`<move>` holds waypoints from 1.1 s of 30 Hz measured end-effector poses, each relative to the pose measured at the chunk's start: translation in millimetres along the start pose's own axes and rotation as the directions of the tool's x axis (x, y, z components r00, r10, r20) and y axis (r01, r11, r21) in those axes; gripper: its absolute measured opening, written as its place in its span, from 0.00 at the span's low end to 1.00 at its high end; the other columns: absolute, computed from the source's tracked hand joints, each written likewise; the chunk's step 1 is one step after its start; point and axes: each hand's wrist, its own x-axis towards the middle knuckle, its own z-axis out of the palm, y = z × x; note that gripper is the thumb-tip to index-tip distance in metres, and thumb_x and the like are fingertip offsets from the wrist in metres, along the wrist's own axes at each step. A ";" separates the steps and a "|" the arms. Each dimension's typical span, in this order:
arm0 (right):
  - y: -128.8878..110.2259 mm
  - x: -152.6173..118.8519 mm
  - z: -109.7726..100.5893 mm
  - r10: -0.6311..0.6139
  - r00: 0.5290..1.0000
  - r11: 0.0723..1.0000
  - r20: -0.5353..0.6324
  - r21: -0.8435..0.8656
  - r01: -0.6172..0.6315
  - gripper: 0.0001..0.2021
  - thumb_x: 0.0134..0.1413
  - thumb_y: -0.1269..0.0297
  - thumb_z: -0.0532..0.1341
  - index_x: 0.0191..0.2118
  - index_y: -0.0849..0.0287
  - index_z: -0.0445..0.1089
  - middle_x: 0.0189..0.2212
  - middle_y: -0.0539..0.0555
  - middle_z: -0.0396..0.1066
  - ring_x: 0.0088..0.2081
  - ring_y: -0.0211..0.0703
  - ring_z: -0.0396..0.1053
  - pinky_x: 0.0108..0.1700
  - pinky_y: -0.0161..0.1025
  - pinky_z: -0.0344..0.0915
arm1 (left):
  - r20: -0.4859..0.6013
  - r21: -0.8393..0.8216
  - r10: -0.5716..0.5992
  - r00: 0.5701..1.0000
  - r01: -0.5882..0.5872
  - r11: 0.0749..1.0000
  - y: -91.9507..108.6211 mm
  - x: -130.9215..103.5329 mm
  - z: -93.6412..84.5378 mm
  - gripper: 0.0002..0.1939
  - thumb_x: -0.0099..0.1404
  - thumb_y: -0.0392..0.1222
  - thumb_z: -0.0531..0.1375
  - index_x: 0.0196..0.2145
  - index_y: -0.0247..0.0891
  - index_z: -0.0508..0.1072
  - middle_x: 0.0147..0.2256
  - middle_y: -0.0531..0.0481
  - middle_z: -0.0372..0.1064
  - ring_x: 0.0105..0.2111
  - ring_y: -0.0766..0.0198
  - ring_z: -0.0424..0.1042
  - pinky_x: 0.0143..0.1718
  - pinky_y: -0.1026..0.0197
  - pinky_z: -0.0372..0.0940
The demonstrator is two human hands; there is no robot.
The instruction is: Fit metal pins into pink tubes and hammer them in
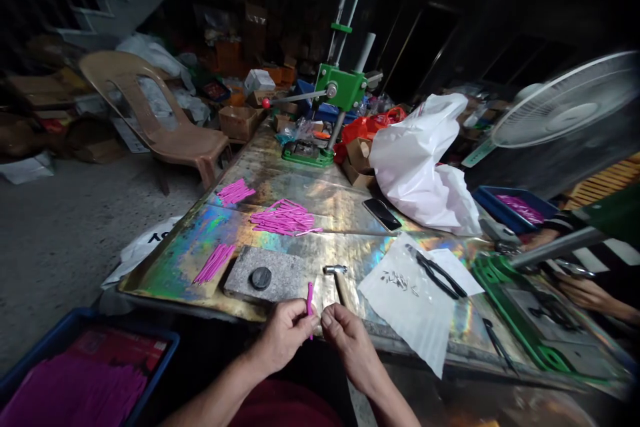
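Observation:
Between thumb and fingers, my left hand (289,328) grips an upright magenta strip (310,299) at the table's front edge. Close beside it, my right hand (349,340) is closed in a pinch; anything between its fingertips is too small to make out. A hammer (343,285) lies just beyond my right hand. To the left, a round dark disc (261,278) rests on a grey stone block (287,268). Small metal pieces (399,281) are scattered on a white sheet (407,313) at the right, with black-handled pliers (437,272) lying across it.
Magenta strips lie in a large pile (284,217) and two smaller bundles. Behind stands a green lever press (340,90), near a white bag (420,160) and a phone (382,213). Another person's hand (590,293) is at a green press (540,340) on the right. A blue crate (173,347) sits lower left.

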 end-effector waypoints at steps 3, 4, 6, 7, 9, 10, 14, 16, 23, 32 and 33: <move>3.2 0.0 7.6 0.047 0.998 0.988 -0.031 0.147 -0.042 0.17 0.48 0.50 0.53 0.21 0.57 0.53 0.17 0.43 0.47 0.20 0.33 0.42 0.21 0.32 0.42 | -0.054 -0.176 -0.073 0.996 0.062 0.982 -2.6 0.9 -1.6 0.11 0.53 0.45 0.56 0.22 0.33 0.66 0.17 0.56 0.59 0.16 0.72 0.57 0.17 0.69 0.54; 3.9 -0.3 10.0 0.068 0.997 0.979 -0.039 0.196 -0.059 0.17 0.48 0.49 0.53 0.21 0.57 0.52 0.16 0.42 0.46 0.19 0.32 0.42 0.21 0.32 0.41 | -0.081 -0.234 -0.089 0.993 0.068 0.970 -2.7 1.2 -2.3 0.11 0.52 0.45 0.58 0.23 0.33 0.67 0.17 0.56 0.60 0.16 0.72 0.58 0.18 0.69 0.55; 4.5 -1.2 14.1 0.100 0.994 0.957 -0.051 0.278 -0.082 0.17 0.47 0.49 0.54 0.20 0.57 0.52 0.15 0.42 0.46 0.18 0.32 0.41 0.21 0.32 0.40 | -0.127 -0.339 -0.117 0.985 0.068 0.938 -1.5 1.6 -3.2 0.11 0.51 0.45 0.60 0.24 0.32 0.68 0.18 0.56 0.63 0.16 0.72 0.60 0.20 0.68 0.57; 4.6 -1.8 15.9 0.106 0.993 0.948 -0.055 0.308 -0.085 0.17 0.46 0.50 0.55 0.20 0.57 0.52 0.15 0.42 0.46 0.18 0.32 0.42 0.21 0.32 0.40 | -0.141 -0.386 -0.131 0.981 0.068 0.920 -0.5 1.8 -3.4 0.11 0.51 0.45 0.61 0.25 0.32 0.68 0.19 0.55 0.64 0.17 0.72 0.62 0.21 0.68 0.58; 4.2 -3.0 19.0 0.108 0.993 0.933 -0.055 0.351 -0.082 0.17 0.46 0.50 0.55 0.20 0.57 0.53 0.15 0.42 0.48 0.18 0.31 0.43 0.21 0.32 0.41 | -0.156 -0.461 -0.156 0.975 0.068 0.885 1.7 1.8 -3.1 0.12 0.49 0.45 0.62 0.26 0.32 0.68 0.20 0.54 0.65 0.19 0.71 0.63 0.21 0.68 0.60; 4.0 -3.4 20.3 0.107 0.993 0.927 -0.054 0.366 -0.081 0.17 0.46 0.50 0.56 0.19 0.57 0.53 0.14 0.42 0.49 0.18 0.31 0.43 0.21 0.32 0.41 | -0.162 -0.490 -0.167 0.973 0.068 0.869 2.8 1.8 -2.7 0.12 0.49 0.45 0.62 0.25 0.32 0.68 0.20 0.54 0.66 0.19 0.71 0.63 0.21 0.68 0.60; 3.1 -4.5 24.2 0.128 0.990 0.906 -0.051 0.411 -0.096 0.18 0.44 0.50 0.57 0.20 0.57 0.53 0.14 0.42 0.50 0.17 0.31 0.44 0.20 0.32 0.41 | -0.179 -0.546 -0.203 0.963 0.074 0.834 6.6 1.3 -0.8 0.13 0.46 0.44 0.64 0.25 0.32 0.69 0.20 0.54 0.66 0.18 0.72 0.63 0.21 0.68 0.60; 2.6 -4.9 25.1 0.142 0.988 0.904 -0.060 0.415 -0.105 0.18 0.43 0.49 0.58 0.20 0.57 0.54 0.14 0.42 0.50 0.17 0.30 0.44 0.20 0.32 0.41 | -0.185 -0.554 -0.214 0.959 0.078 0.829 7.8 1.1 0.0 0.13 0.45 0.44 0.65 0.25 0.32 0.69 0.20 0.54 0.66 0.18 0.72 0.63 0.21 0.68 0.61; 3.5 -4.7 25.2 0.132 0.988 0.902 -0.081 0.423 -0.085 0.18 0.43 0.50 0.58 0.19 0.58 0.54 0.13 0.42 0.52 0.17 0.30 0.46 0.21 0.32 0.43 | -0.187 -0.563 -0.214 0.959 0.074 0.823 4.1 1.7 2.5 0.13 0.45 0.45 0.65 0.24 0.33 0.69 0.19 0.55 0.66 0.18 0.72 0.63 0.21 0.69 0.61; 8.3 -3.0 30.3 0.121 0.987 0.839 -0.106 0.542 -0.045 0.16 0.42 0.52 0.60 0.20 0.58 0.56 0.13 0.42 0.54 0.16 0.29 0.47 0.19 0.32 0.42 | -0.207 -0.433 -0.119 0.971 0.018 0.901 -2.7 0.8 6.0 0.10 0.50 0.44 0.62 0.24 0.33 0.70 0.20 0.55 0.67 0.16 0.74 0.60 0.20 0.69 0.57; 9.3 -2.8 30.8 0.115 0.987 0.835 -0.109 0.549 -0.036 0.16 0.43 0.53 0.59 0.19 0.58 0.55 0.13 0.42 0.54 0.16 0.29 0.47 0.20 0.32 0.43 | -0.216 -0.415 -0.112 0.970 0.013 0.910 -2.6 1.1 5.7 0.10 0.50 0.45 0.62 0.24 0.33 0.70 0.20 0.55 0.66 0.15 0.75 0.59 0.19 0.70 0.56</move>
